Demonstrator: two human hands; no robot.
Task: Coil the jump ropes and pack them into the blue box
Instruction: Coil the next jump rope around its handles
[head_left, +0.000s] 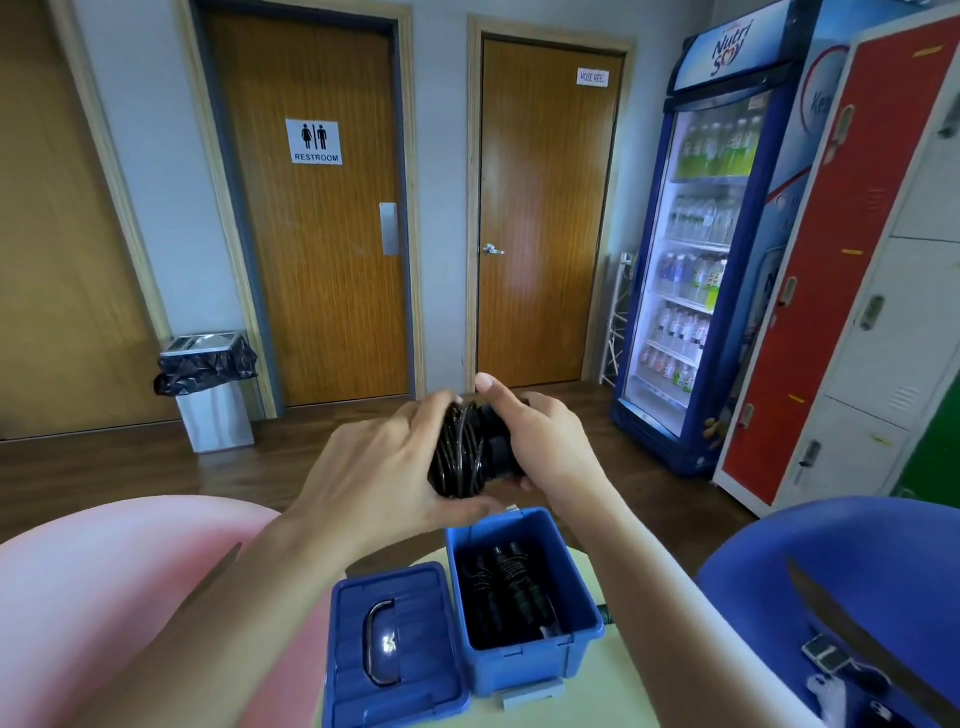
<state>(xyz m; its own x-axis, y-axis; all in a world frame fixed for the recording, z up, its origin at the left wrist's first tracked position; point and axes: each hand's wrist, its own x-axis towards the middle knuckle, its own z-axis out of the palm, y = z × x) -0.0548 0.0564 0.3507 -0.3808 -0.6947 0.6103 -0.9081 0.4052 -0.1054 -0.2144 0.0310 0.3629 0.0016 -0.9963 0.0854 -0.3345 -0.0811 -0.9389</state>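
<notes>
Blue box stands open, with packed ropes inside and its lid at 9 o'clock. At the box's 12 o'clock, left hand and right hand both curl round the coiled jump rope. Keep wraps compressed and lower beside the packed ropes. Fingers hide the loose end.

Up and to the left of the fingers of your left hand, a white sign on the brown door shows two figure pictograms over the word "RESTROOM". High above your right hand, a small label on the second door reads "HOSE REEL". Further right of that hand, the drinks fridge carries "Nutri Soy" on its header. The panel beside it begins "Ke"; the rest is hidden. The bottle labels are too small to read.
</notes>
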